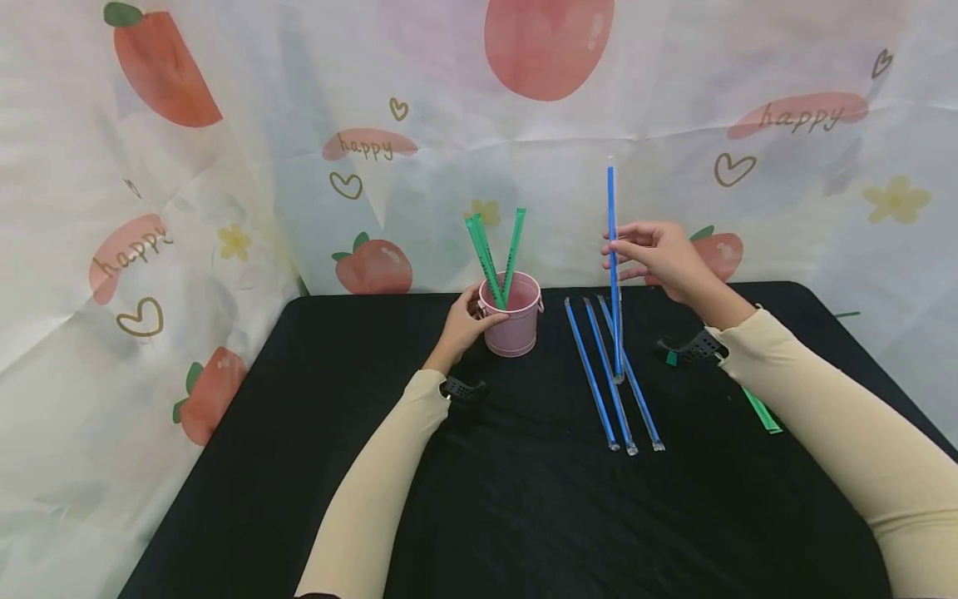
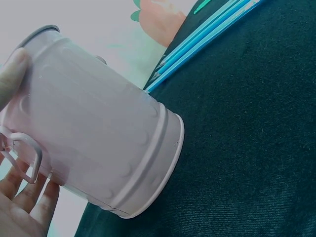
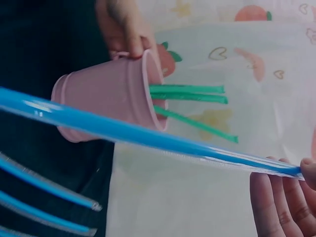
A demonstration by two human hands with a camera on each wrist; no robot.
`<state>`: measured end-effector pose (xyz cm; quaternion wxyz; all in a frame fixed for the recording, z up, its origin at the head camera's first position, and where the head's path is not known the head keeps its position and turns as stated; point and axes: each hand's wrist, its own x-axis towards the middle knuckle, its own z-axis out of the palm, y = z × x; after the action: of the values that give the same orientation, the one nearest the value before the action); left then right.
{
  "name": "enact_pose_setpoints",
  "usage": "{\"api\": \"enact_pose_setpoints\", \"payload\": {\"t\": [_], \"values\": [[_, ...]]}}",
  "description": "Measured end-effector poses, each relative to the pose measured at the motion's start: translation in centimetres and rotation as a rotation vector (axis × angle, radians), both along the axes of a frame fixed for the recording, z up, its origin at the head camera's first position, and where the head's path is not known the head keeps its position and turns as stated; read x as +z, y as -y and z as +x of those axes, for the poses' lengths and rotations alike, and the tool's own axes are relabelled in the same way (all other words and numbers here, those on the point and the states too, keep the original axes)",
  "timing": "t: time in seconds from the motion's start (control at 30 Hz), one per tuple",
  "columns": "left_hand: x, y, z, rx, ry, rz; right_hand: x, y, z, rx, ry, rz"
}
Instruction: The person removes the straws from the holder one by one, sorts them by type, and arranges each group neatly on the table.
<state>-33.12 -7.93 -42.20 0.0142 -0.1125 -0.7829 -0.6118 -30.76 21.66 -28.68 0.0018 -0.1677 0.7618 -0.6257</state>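
My left hand (image 1: 458, 326) grips the pink bucket (image 1: 513, 336) by its near left side, thumb at the rim. The bucket stands upright on the table, with green-wrapped straws (image 1: 514, 249) leaning out of its top. In the left wrist view, fingers curl beside the bucket's small handle (image 2: 30, 157). To the right, my right hand (image 1: 662, 256) pinches a blue straw (image 1: 611, 204) in a clear wrapper between thumb and fingers. That straw is held nearly vertical, over three more wrapped blue straws (image 1: 593, 376) lying side by side on the table.
Black cloth (image 1: 524, 507) covers the table. A green-wrapped piece (image 1: 762, 411) lies partly under the right sleeve, and a small green bit (image 1: 671, 358) shows by the right wrist strap (image 1: 696, 346). A printed fabric backdrop (image 1: 449, 75) hangs along the table's back edge.
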Motion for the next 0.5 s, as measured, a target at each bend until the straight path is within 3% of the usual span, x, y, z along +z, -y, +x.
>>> {"api": "enact_pose_setpoints", "payload": {"t": [0.17,0.5], "values": [[-0.2,0.1,-0.1,0.015,-0.010,-0.005,-0.8,-1.3,0.4,-0.018,0.017,0.073],[0.0,0.2,0.0,-0.011,0.018,0.011,-2.8,-3.6,0.8,-0.003,0.072,0.246]]}}
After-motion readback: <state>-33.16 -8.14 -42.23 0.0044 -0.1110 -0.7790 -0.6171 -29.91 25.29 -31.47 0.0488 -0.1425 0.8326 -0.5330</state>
